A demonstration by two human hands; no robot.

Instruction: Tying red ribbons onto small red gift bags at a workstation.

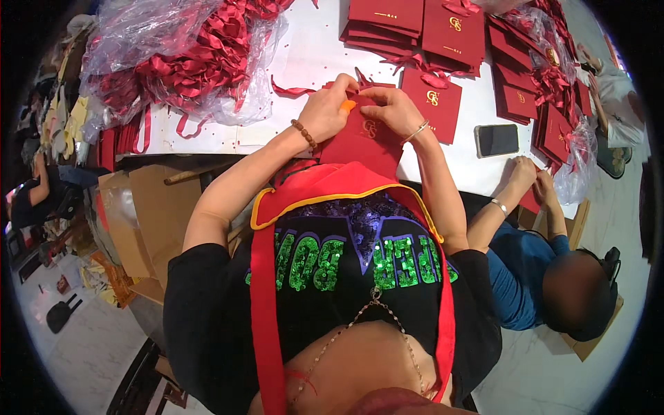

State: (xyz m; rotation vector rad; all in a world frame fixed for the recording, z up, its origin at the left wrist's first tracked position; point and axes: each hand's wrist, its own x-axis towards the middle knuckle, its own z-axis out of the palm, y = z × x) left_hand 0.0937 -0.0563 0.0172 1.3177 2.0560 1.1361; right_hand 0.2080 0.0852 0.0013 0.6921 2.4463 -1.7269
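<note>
A dark red paper gift bag [360, 149] with a gold emblem lies at the table's near edge, against my apron. My left hand [327, 114] is closed at the bag's upper edge, fingertips pinched together; something orange [348, 105] covers the thumb or a finger. My right hand [394, 112] bends in from the other side, its fingers closed at the same edge. A red satin ribbon [294, 91] trails out left of my left hand, and a bit of ribbon stands up between the hands. What exactly the fingertips pinch is small and partly hidden.
Clear plastic [149, 41] wraps a heap of red ribbons [200, 66] at the far left. Red bags [453, 34] are stacked at the back and right, near a phone [496, 140]. A co-worker [515, 277] works at the right. A cardboard box [162, 214] stands at left.
</note>
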